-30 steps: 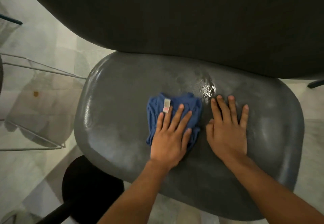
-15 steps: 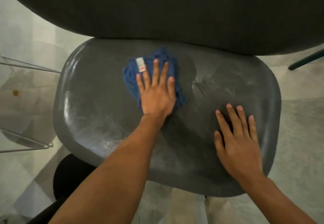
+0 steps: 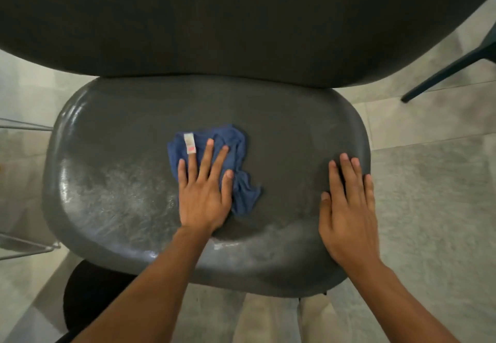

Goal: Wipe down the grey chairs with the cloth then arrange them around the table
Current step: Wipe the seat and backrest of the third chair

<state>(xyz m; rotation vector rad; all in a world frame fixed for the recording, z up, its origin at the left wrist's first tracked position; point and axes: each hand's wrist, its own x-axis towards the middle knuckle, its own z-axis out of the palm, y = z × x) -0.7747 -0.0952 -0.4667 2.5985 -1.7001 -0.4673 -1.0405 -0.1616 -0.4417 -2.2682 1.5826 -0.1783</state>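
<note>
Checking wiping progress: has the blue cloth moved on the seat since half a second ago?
Yes. The cloth under the left hand slid from near the backrest toward the seat's middle.

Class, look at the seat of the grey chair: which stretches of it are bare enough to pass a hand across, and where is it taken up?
Bare: the seat left of the blue cloth, the strip between the cloth and the right hand, and the band below the backrest. Crowded: the middle, where the left hand presses the cloth, and the right edge under the flat right hand.

The grey chair seat (image 3: 112,181) looks like smooth, glossy moulded plastic, streaked wet; the blue cloth (image 3: 236,155) is soft, crumpled, matt fabric.
</note>
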